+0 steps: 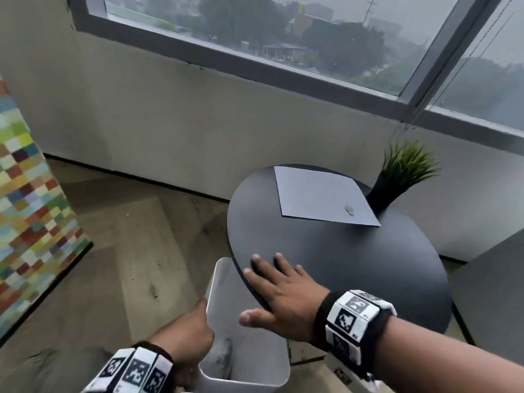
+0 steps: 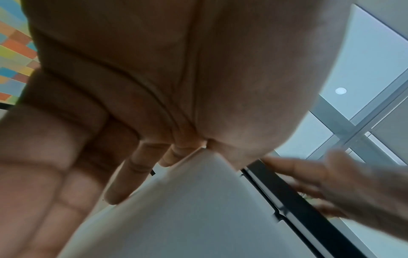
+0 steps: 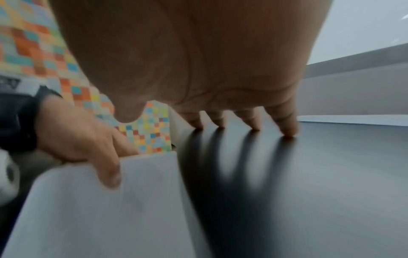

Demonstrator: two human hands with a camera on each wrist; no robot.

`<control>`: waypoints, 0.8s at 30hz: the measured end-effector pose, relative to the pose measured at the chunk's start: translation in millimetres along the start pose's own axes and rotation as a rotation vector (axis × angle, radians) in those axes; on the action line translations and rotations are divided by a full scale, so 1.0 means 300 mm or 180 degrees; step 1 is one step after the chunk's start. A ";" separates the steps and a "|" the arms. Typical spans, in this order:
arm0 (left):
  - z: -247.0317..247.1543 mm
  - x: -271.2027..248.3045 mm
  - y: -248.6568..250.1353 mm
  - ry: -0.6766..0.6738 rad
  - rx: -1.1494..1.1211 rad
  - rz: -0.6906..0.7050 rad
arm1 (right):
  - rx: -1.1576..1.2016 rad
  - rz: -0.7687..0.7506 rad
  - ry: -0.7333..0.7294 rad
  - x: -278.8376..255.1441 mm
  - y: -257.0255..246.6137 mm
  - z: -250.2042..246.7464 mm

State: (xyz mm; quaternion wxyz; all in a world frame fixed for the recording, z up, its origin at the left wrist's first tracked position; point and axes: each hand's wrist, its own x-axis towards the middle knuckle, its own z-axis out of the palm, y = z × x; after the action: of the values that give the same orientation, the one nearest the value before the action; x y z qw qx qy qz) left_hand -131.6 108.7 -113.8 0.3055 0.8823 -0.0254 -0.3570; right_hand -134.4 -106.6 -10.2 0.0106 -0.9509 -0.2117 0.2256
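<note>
A white rectangular bin (image 1: 249, 353) is held just under the near-left edge of a round black table (image 1: 354, 265). My left hand (image 1: 188, 333) grips the bin's left rim, thumb over the inside wall, as the right wrist view shows on the bin (image 3: 88, 200) and left hand (image 3: 88, 139). My right hand (image 1: 279, 290) lies flat and open on the tabletop at its edge, straight fingertips (image 3: 287, 129) touching the black surface. Some grey debris (image 1: 222, 358) lies inside the bin. In the left wrist view the bin wall (image 2: 187, 209) fills the lower frame.
A white sheet of paper (image 1: 320, 197) lies on the far part of the table with a small pale blob (image 1: 349, 209) on it. A potted green plant (image 1: 397, 177) stands at the table's back right. A colourful checked panel (image 1: 31, 208) leans at left. Grey furniture (image 1: 493, 293) stands at right.
</note>
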 end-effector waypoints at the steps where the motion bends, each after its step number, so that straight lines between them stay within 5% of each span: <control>1: 0.000 0.002 -0.004 0.0015 -0.0042 0.0017 | 0.0002 -0.0288 0.0055 0.022 -0.004 -0.036; 3: -0.006 -0.007 -0.007 0.0024 -0.0034 0.0004 | 0.0204 -0.0237 0.0280 0.099 0.094 -0.077; 7: -0.010 -0.006 -0.019 -0.0017 0.0023 -0.0111 | 0.0250 0.1306 0.0304 0.203 0.259 -0.080; 8: -0.011 -0.007 -0.016 -0.0008 0.0014 -0.0100 | 0.0202 0.1203 0.0189 0.198 0.242 -0.059; 11: -0.012 -0.018 -0.003 0.0042 -0.0028 0.0040 | -0.0058 -0.0236 -0.0014 0.081 0.077 -0.026; 13: -0.008 -0.009 -0.013 0.0022 -0.0077 0.0066 | 0.0302 -0.0776 0.0055 0.024 0.050 -0.041; 14: -0.008 -0.004 -0.019 -0.0008 -0.0099 0.0059 | 0.0617 -0.0665 0.0224 0.028 0.095 -0.048; 16: -0.001 0.010 -0.037 -0.0030 -0.0091 0.0061 | 0.0884 0.0290 0.0596 0.055 0.248 -0.053; 18: 0.005 0.013 -0.047 -0.0023 -0.0074 0.0116 | 0.0504 0.1460 0.0330 0.070 0.335 -0.058; 19: 0.006 0.015 -0.049 -0.0009 -0.0079 0.0160 | 0.0406 0.1601 0.0125 0.072 0.328 -0.042; 24: 0.026 0.059 -0.080 0.0073 -0.0003 0.0299 | 0.0324 -0.0665 -0.0072 -0.060 -0.079 0.030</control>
State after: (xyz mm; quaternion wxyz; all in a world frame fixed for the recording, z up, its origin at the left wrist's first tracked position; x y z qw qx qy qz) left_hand -127.6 119.4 -142.4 0.3227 0.8841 -0.0631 -0.3322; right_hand -162.2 -93.2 -7.9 0.0800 -0.9193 -0.2980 0.2444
